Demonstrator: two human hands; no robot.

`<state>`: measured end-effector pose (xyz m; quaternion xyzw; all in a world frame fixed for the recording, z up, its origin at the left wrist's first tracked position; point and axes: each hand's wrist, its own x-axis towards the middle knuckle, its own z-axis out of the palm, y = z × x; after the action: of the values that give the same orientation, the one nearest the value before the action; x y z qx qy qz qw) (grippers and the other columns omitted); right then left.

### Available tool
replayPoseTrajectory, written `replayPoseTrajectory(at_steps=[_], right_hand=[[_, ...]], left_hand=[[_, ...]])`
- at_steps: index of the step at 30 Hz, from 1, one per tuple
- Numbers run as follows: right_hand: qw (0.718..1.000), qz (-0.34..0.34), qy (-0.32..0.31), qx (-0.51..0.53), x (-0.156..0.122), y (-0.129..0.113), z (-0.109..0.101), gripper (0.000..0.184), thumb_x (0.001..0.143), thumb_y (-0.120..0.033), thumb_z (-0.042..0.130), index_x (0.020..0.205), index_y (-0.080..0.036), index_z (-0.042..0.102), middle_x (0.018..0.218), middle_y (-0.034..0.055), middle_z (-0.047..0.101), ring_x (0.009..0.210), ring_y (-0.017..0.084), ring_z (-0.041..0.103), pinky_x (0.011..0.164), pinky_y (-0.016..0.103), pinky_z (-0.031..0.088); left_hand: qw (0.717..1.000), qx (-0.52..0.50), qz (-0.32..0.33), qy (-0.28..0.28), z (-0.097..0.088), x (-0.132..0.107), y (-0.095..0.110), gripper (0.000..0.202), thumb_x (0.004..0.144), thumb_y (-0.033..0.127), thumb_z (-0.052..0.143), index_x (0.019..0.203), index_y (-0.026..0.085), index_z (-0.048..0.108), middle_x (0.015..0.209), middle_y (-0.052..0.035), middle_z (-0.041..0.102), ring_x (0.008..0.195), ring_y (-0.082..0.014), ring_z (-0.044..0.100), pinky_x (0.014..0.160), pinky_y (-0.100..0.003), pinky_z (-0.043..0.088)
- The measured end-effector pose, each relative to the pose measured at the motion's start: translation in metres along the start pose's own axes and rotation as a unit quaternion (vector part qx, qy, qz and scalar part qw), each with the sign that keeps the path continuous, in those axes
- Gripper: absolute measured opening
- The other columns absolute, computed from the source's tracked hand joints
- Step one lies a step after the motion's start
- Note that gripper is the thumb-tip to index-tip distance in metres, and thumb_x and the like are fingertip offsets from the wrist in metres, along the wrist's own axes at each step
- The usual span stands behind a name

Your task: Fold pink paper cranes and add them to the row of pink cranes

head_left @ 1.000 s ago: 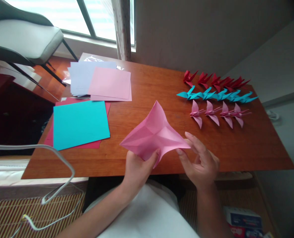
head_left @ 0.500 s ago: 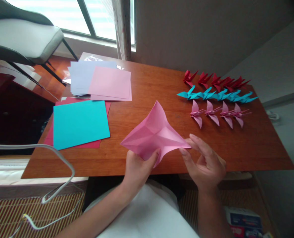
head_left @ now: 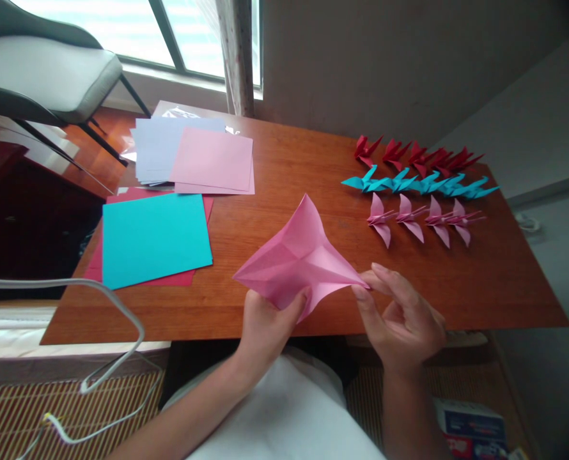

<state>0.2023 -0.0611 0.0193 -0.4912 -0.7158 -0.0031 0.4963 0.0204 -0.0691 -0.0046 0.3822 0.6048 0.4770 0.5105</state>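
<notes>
One folded pink paper point(head_left: 296, 252) is held above the table point(head_left: 303, 160), near the middle of its front edge. Its long axis runs side to side, roughly along that edge. From the right hand point(head_left: 366, 287), the paper extends leftward; thumb and forefinger are pinched together on its right tip. The left hand point(head_left: 265, 329) is nearer its centre: thumb over the near corner, other fingers underneath, their spread not determinable. Counted at the table's right: five red cranes point(head_left: 419, 156), five blue cranes point(head_left: 428, 184), four pink cranes point(head_left: 436, 220). At the table's left: two pink sheets point(head_left: 212, 160); lilac sheets point(head_left: 153, 147), blue paper point(head_left: 157, 239) and red paper point(head_left: 93, 268), totals not determinable.
</notes>
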Motion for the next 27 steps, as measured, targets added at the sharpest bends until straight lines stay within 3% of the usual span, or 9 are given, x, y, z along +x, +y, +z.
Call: replayPoseTrajectory(at_steps=[5, 9, 13, 17, 23, 27], right_hand=[[1.0, 0.02, -0.008, 0.013, -0.002, 0.002, 0.0, 0.053, 0.083, -0.015, 0.079, 0.132, -0.031, 0.064, 0.099, 0.0015, 0.081, 0.076, 0.019, 0.078, 0.071, 0.032, 0.068], [0.993, 0.063, -0.087, 0.038, -0.001, 0.006, 0.004, 0.051, 0.086, -0.024, 0.077, 0.134, -0.027, 0.062, 0.111, 0.0066, 0.079, 0.089, 0.022, 0.078, 0.08, 0.036, 0.068], [0.984, 0.055, -0.16, 0.064, 0.005, 0.011, 0.009, 0.053, 0.087, -0.029, 0.076, 0.137, -0.026, 0.06, 0.126, 0.0089, 0.074, 0.109, 0.026, 0.074, 0.092, 0.04, 0.065], [0.974, 0.051, -0.205, 0.085, 0.01, 0.016, 0.014, 0.055, 0.085, -0.031, 0.078, 0.137, -0.026, 0.06, 0.126, 0.0092, 0.074, 0.11, 0.026, 0.074, 0.091, 0.038, 0.064], [0.966, 0.049, -0.228, 0.11, 0.013, 0.019, 0.016, 0.054, 0.086, -0.029, 0.076, 0.137, -0.026, 0.06, 0.126, 0.0098, 0.073, 0.111, 0.026, 0.073, 0.091, 0.038, 0.063], [0.968, 0.055, -0.216, 0.117, 0.012, 0.02, 0.016, 0.054, 0.085, -0.027, 0.077, 0.136, -0.026, 0.061, 0.124, 0.0085, 0.074, 0.109, 0.024, 0.073, 0.091, 0.036, 0.063]], left_hand=[[1.0, 0.002, -0.001, -0.001, 0.0, 0.0, 0.002, 0.026, 0.075, 0.036, 0.082, 0.074, 0.015, 0.067, 0.075, -0.0039, 0.074, 0.065, -0.0171, 0.066, 0.059, -0.026, 0.052], [1.0, -0.006, -0.006, -0.003, 0.0, -0.001, 0.005, 0.027, 0.074, 0.038, 0.083, 0.076, 0.015, 0.069, 0.073, -0.0035, 0.073, 0.065, -0.0177, 0.066, 0.059, -0.026, 0.053], [1.0, -0.023, 0.0, -0.009, 0.0, -0.001, 0.006, 0.028, 0.074, 0.038, 0.083, 0.081, 0.015, 0.07, 0.074, -0.0034, 0.074, 0.064, -0.0174, 0.066, 0.06, -0.026, 0.053], [0.999, -0.023, 0.026, -0.03, -0.001, 0.0, 0.003, 0.025, 0.076, 0.035, 0.082, 0.085, 0.015, 0.071, 0.078, -0.0039, 0.075, 0.068, -0.0179, 0.067, 0.063, -0.026, 0.054], [0.998, -0.019, 0.038, -0.05, -0.001, 0.0, 0.001, 0.02, 0.08, 0.032, 0.078, 0.077, 0.015, 0.069, 0.067, -0.0021, 0.071, 0.058, -0.0148, 0.062, 0.056, -0.024, 0.052], [0.997, -0.019, 0.053, -0.049, 0.0, 0.0, 0.003, 0.017, 0.081, 0.03, 0.076, 0.085, 0.015, 0.07, 0.078, -0.0039, 0.075, 0.068, -0.0169, 0.067, 0.063, -0.024, 0.054]])
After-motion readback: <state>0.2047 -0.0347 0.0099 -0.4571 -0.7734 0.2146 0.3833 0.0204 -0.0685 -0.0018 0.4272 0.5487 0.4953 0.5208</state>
